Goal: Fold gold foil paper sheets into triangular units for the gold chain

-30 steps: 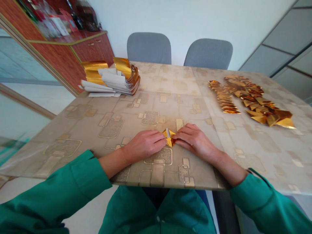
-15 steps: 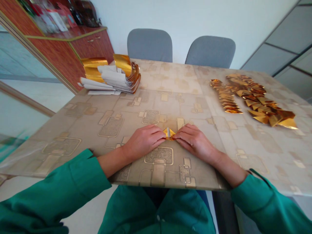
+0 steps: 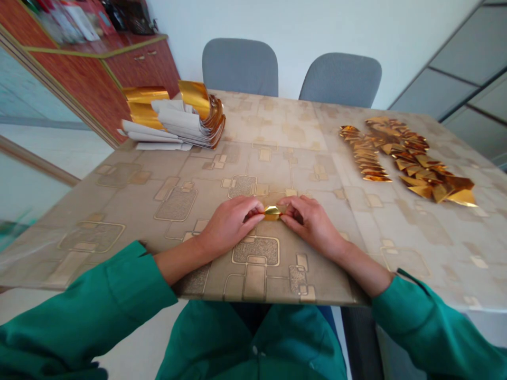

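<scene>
A small piece of folded gold foil paper (image 3: pixel 272 213) is held between my two hands, just above or on the patterned tablecloth. My left hand (image 3: pixel 233 221) pinches its left end between thumb and fingers. At the right end, my right hand (image 3: pixel 311 221) grips it the same way. The paper's middle shows as a short shiny strip; both ends are hidden by my fingertips.
At the back left of the table (image 3: pixel 158 200) lies a stack of gold and white paper sheets (image 3: pixel 178 119). Rows of folded gold foil pieces (image 3: pixel 420 163) rest at the right. Two grey chairs (image 3: pixel 240 66) stand beyond the far edge, with a wooden cabinet (image 3: pixel 142 63) at the left.
The gold paper has gone from showing two peaks with a pale gap to a narrow, flatter strip. My fingers have shifted from lying flat to a pinch. The view has moved slightly.
</scene>
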Demonstrator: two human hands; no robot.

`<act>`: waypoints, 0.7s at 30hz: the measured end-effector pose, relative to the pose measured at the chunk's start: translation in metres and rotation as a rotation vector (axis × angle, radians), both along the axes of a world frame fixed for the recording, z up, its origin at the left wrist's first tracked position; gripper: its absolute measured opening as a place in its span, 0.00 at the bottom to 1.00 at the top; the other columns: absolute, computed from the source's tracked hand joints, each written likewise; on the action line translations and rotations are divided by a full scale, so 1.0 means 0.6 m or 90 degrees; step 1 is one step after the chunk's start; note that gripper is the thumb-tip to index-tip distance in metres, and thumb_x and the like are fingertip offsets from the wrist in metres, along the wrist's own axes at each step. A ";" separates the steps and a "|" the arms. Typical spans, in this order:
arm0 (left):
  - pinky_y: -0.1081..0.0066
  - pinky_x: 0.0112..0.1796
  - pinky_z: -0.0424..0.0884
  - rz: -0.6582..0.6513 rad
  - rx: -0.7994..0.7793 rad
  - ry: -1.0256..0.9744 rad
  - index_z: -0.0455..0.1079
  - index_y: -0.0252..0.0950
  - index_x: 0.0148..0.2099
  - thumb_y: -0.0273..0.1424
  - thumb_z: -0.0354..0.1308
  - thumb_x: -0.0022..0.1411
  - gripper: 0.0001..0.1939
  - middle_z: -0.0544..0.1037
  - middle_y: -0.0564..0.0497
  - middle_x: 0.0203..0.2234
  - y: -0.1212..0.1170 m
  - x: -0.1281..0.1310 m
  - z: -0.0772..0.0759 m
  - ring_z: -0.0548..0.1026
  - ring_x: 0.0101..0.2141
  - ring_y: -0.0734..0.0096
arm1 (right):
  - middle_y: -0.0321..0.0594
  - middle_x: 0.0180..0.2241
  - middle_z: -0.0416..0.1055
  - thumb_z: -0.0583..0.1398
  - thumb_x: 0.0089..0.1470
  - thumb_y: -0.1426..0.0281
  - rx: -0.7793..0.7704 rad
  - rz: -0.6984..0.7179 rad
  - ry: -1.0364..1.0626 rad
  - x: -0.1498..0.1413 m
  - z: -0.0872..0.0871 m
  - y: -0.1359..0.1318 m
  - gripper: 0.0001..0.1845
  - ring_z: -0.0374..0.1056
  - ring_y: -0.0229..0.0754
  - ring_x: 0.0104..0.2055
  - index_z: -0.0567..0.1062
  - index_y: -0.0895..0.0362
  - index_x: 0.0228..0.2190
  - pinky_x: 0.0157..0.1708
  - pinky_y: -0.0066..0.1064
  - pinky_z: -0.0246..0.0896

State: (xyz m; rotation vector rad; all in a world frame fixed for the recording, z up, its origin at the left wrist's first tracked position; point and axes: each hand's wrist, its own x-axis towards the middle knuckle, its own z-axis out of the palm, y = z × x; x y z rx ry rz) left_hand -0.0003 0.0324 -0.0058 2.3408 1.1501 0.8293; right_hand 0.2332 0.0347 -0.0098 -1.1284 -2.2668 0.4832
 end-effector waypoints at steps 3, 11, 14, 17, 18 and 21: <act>0.71 0.36 0.70 0.013 -0.035 -0.042 0.68 0.36 0.41 0.27 0.59 0.64 0.03 0.77 0.53 0.32 -0.001 0.002 0.000 0.75 0.32 0.71 | 0.31 0.24 0.67 0.60 0.60 0.74 -0.004 0.007 0.020 -0.002 0.002 -0.001 0.04 0.61 0.38 0.29 0.72 0.56 0.39 0.34 0.31 0.54; 0.74 0.31 0.66 0.036 -0.070 -0.072 0.66 0.36 0.38 0.25 0.60 0.63 0.05 0.74 0.56 0.28 0.002 0.010 -0.001 0.71 0.27 0.75 | 0.32 0.24 0.69 0.62 0.58 0.74 -0.027 -0.008 0.009 -0.004 0.005 0.001 0.04 0.60 0.38 0.30 0.72 0.54 0.37 0.36 0.31 0.51; 0.74 0.31 0.65 0.044 -0.047 -0.032 0.66 0.36 0.36 0.25 0.60 0.62 0.05 0.72 0.56 0.28 0.002 0.011 0.000 0.70 0.27 0.75 | 0.32 0.24 0.70 0.61 0.59 0.74 -0.023 -0.015 -0.012 -0.004 0.003 0.003 0.03 0.61 0.38 0.31 0.73 0.54 0.35 0.37 0.32 0.51; 0.72 0.32 0.64 0.045 -0.012 0.025 0.68 0.35 0.35 0.24 0.59 0.63 0.04 0.72 0.54 0.31 0.003 0.008 0.003 0.70 0.30 0.73 | 0.32 0.25 0.71 0.60 0.59 0.74 -0.017 -0.011 -0.032 -0.002 0.001 0.005 0.06 0.61 0.37 0.30 0.73 0.54 0.30 0.39 0.33 0.50; 0.72 0.32 0.64 0.046 -0.006 0.039 0.69 0.35 0.35 0.24 0.58 0.63 0.03 0.72 0.53 0.32 0.003 0.007 0.003 0.70 0.30 0.73 | 0.32 0.25 0.71 0.61 0.59 0.74 -0.016 -0.010 -0.034 -0.001 0.001 0.006 0.06 0.61 0.37 0.30 0.74 0.54 0.30 0.39 0.33 0.50; 0.73 0.32 0.64 0.046 0.003 0.064 0.71 0.36 0.37 0.26 0.58 0.64 0.02 0.74 0.53 0.33 0.004 0.001 0.003 0.70 0.30 0.73 | 0.32 0.26 0.72 0.61 0.59 0.74 -0.025 -0.005 -0.028 0.003 0.002 0.009 0.06 0.62 0.36 0.29 0.76 0.54 0.30 0.39 0.33 0.50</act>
